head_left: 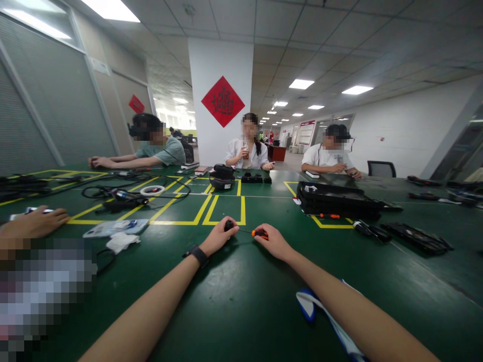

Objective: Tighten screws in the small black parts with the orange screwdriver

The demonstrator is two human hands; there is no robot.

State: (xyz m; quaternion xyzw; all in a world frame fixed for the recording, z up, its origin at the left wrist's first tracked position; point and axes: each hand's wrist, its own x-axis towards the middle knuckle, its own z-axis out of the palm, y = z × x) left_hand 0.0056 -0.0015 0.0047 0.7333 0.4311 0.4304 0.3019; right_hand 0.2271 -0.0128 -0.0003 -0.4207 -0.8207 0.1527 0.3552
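Observation:
My right hand (274, 243) is closed around an orange and black screwdriver (260, 234). Its thin shaft points left, and the tip meets or nearly meets a small black part (228, 225). That part is pinched in my left hand (217, 238), which wears a dark wristband (198, 255). Fingers cover much of the part, so its exact kind cannot be made out. Both hands are just above the green table (234, 306), near the yellow tape lines. Under my right forearm lies a blue and white strap (307, 305).
Stacked black trays (335, 198) stand ahead right, with another orange screwdriver (329, 216) and a dark board (417, 238) nearby. A phone case (116, 228), tissue (123, 242) and cables lie left. Another person's hand (37, 223) rests far left; several people sit around the table.

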